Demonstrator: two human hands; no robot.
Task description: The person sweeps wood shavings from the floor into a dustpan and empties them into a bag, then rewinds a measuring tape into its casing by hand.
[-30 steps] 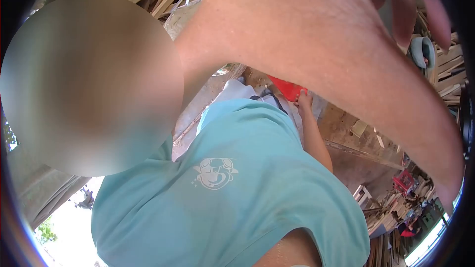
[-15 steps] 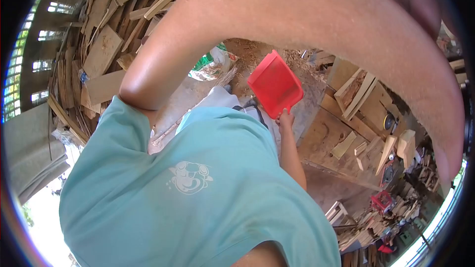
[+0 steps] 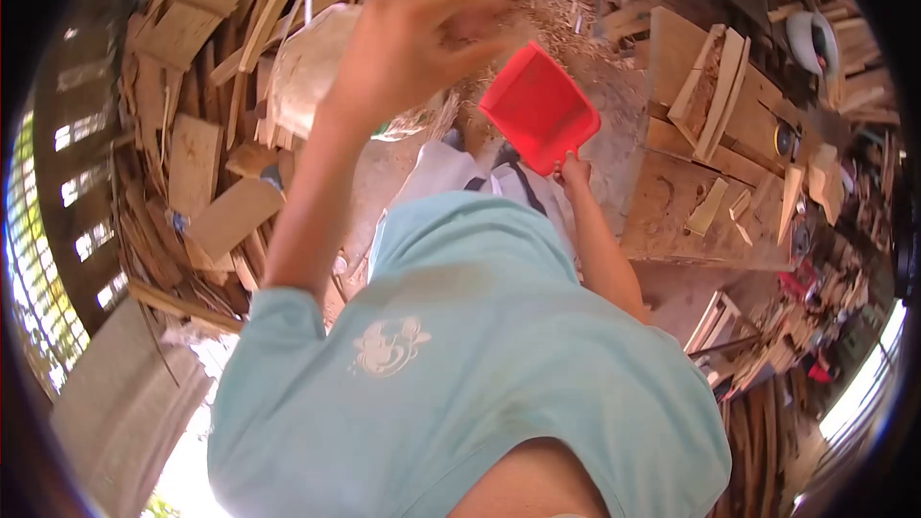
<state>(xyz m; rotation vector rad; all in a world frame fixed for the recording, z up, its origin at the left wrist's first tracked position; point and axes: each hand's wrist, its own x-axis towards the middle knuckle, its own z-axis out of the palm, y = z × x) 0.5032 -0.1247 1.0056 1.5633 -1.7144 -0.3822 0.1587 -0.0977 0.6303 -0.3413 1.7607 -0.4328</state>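
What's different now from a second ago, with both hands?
The left hand has moved away from the camera, which it nearly covered before, and now hangs blurred beside the dustpan, apparently not touching it. No taking hold or letting go is visible. The right hand still grips the dustpan.

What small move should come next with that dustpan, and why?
Probably lowering the red dustpan towards the wood shavings: the right hand holds it at its narrow end, its tray looks empty, and loose shavings lie scattered ahead.
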